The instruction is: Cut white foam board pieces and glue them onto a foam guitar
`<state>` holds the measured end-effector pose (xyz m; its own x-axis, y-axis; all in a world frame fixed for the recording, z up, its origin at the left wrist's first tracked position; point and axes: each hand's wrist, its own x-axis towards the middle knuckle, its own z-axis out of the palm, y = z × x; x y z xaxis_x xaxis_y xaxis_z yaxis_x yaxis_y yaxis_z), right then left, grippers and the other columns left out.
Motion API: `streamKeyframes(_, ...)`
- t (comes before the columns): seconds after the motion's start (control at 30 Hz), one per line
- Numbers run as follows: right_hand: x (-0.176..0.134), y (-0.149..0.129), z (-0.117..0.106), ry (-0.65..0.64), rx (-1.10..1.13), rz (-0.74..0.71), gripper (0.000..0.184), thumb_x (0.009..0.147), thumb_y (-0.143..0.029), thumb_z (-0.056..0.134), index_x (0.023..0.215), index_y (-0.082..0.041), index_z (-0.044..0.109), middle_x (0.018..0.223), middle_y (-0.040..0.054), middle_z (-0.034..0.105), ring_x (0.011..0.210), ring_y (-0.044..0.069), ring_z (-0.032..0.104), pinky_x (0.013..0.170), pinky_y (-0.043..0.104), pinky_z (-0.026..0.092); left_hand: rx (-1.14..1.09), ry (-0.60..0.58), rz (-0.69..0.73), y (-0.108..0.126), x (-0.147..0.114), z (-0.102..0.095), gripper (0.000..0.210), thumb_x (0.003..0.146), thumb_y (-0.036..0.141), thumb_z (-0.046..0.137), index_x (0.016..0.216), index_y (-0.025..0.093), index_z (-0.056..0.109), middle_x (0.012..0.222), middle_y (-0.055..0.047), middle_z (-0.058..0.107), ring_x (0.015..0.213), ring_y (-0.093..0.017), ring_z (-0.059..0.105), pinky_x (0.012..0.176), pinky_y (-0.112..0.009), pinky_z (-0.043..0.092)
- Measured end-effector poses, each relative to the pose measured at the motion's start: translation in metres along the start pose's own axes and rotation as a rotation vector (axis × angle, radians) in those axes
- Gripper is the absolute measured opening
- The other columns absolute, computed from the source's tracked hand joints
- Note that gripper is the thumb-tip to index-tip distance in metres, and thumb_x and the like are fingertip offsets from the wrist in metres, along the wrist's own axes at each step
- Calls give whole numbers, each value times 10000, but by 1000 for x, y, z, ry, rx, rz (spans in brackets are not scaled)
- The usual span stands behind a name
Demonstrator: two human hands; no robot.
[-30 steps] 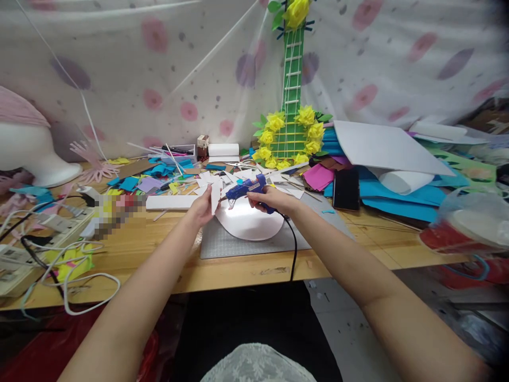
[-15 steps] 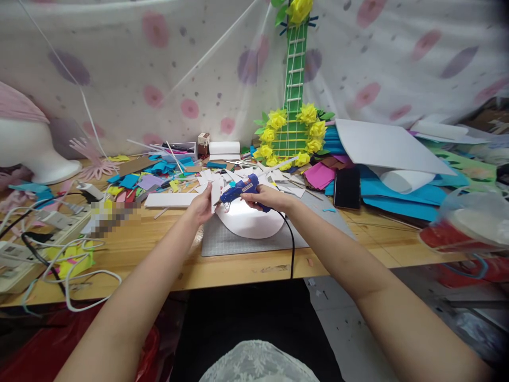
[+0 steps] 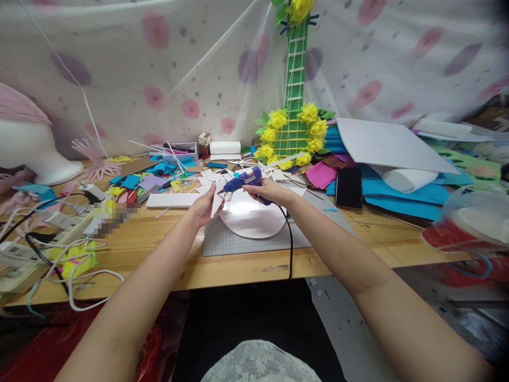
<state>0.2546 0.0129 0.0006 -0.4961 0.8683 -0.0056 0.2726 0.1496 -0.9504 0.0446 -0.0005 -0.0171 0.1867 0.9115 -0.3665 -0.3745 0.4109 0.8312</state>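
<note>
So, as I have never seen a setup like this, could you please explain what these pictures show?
There is no machine here: a person works with two bare hands. One camera, worn on the head, looks forward and down, so the forearms reach away from you.

The left grip holds a small white piece. The right grip holds what looks like a blue glue gun, its tip close to that piece; whether they touch is hard to tell.

Below is a rounded white sheet on a grey mat, on a wooden table. Coloured paper scraps lie further back, and a green guitar shape with yellow flowers stands behind.
</note>
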Motion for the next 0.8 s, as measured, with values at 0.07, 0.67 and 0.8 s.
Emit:
streamKeyframes(0.07,0,0,-2,42,21,6,431,722,-557,592,567,-175,467,486,-29,453,411,56,389,384,200,308,-7,-35,-15,-1,0,-1,329,833,431,501,809,123,616,631,-31,595,500,-66,540,439,-147,434)
streamKeyframes(0.67,-4,8,-12,64,-6,15,439,729,-552,586,547,-176,448,459,-36,433,402,56,383,400,205,305,-31,-70,-45,-1,0,-1,329,868,388,456,856,109,629,622,-23,596,503,-65,533,458,-158,430)
streamKeyframes(0.8,-13,0,-7,-36,-55,30,450,732,-547,583,520,-178,436,442,-36,430,401,56,376,402,210,292,-29,-25,-29,1,-1,2,287,877,357,448,855,134,628,646,-18,626,496,-67,538,463,-164,436)
